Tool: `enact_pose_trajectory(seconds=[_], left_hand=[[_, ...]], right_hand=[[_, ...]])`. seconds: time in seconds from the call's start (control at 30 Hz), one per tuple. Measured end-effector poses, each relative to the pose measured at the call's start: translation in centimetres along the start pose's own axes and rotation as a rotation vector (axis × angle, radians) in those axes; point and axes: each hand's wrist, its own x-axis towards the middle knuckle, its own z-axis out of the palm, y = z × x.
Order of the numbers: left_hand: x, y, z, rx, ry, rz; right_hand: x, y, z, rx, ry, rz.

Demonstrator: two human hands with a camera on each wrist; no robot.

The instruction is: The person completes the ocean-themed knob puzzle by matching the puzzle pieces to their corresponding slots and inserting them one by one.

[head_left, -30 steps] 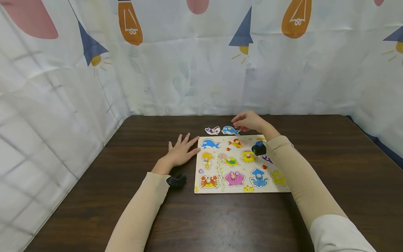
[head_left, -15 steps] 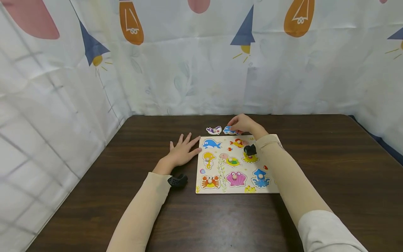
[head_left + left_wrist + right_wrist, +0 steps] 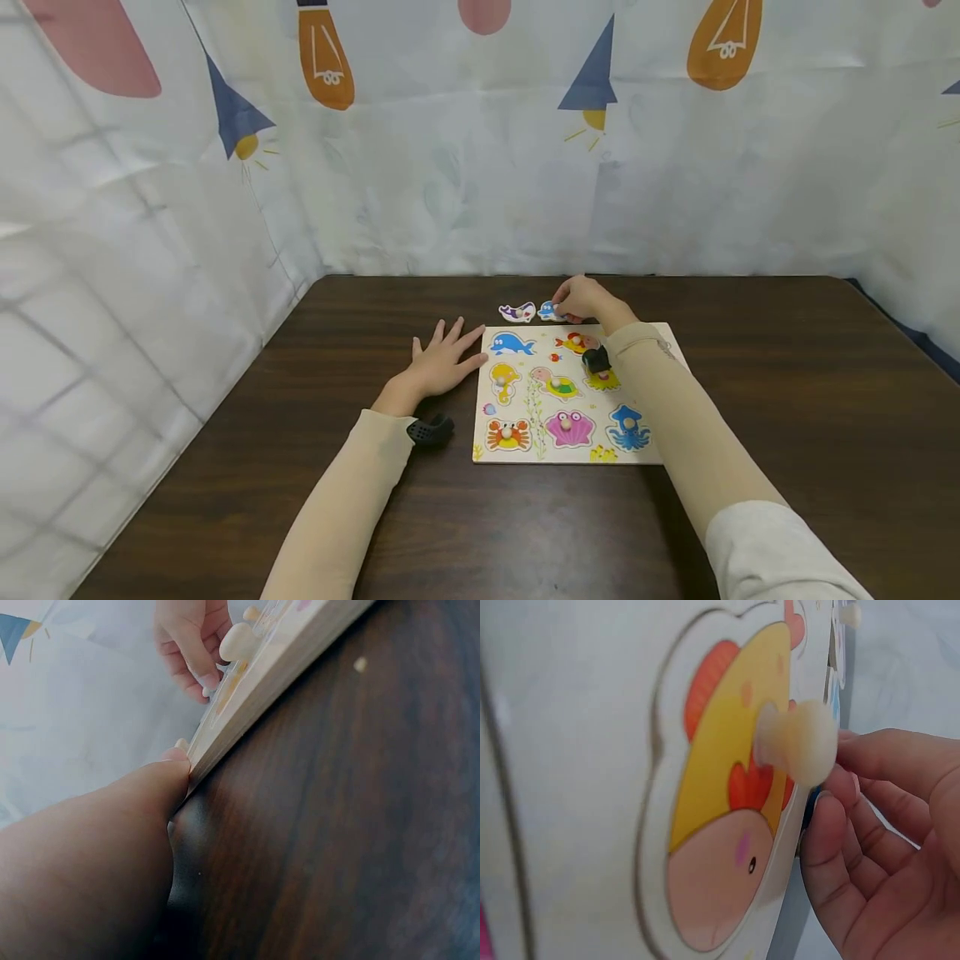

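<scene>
My left hand lies with fingers spread on the table, thumb and fingertips at the left edge of a wooden peg puzzle board. Beyond the board's far edge, my right hand pinches a blue dolphin puzzle piece between thumb and fingers, covering its tail end. To its left lies a purple whale puzzle piece. Close in the right wrist view, a knobbed fish piece sits in the board beside the right hand. A blue whale picture shows at the board's upper left, without a knob.
Several knobbed pieces sit in the board, among them a crab, a pink clam and a turtle. The right forearm covers the board's right side. The dark wooden table ends at a patterned curtain.
My right hand has moved left and down onto the blue dolphin piece and now pinches it. The left hand stays at the board's edge. The head view has shifted slightly.
</scene>
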Motion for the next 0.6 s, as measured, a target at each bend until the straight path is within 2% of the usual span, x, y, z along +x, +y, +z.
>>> enact_pose_trajectory(seconds=[0.33,0.6], left_hand=[[-0.49,0.17,0.09,-0.004,-0.006,-0.009],[-0.04,0.18,-0.02,0.001,-0.005,-0.005]], right_hand=[[-0.23,-0.01,0.58,-0.073,0.052,-0.067],[-0.57,-0.08,-0.36,-0.122,0.085,-0.114]])
